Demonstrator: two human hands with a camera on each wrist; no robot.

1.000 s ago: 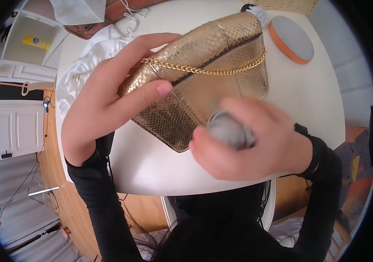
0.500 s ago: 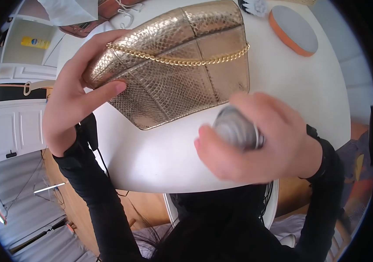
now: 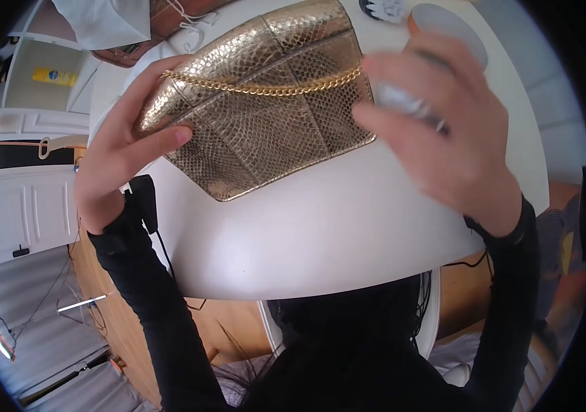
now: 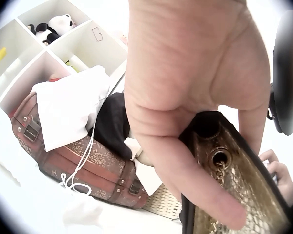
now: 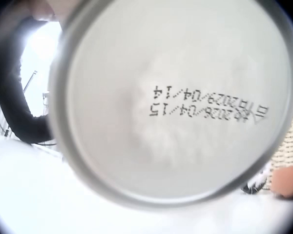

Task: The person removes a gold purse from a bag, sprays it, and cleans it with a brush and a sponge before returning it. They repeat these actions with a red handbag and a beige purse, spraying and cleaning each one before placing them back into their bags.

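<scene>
A gold snakeskin-pattern handbag (image 3: 252,137) with a gold chain (image 3: 265,90) is held up over the white table, tilted, its right end higher. My left hand (image 3: 118,151) grips its left end, thumb on the front and fingers behind the top edge. In the left wrist view, the bag's narrow side (image 4: 244,180) shows a metal eyelet (image 4: 219,158) with the chain running from it. My right hand (image 3: 461,134), blurred, grips a silver can (image 3: 403,103) close to the bag's right end. Date print marks the can's round base (image 5: 185,146) in the right wrist view.
An orange-rimmed grey disc (image 3: 454,27) lies behind my right hand, beside a white-bristled brush (image 3: 385,9). At the back stand a brown patterned trunk (image 4: 78,165) with white cloth (image 4: 71,107) over it, and a white shelf (image 4: 83,44).
My left hand has shifted the bag to the left and up. My right hand has carried the can from before the bag's lower front up to its right end.
</scene>
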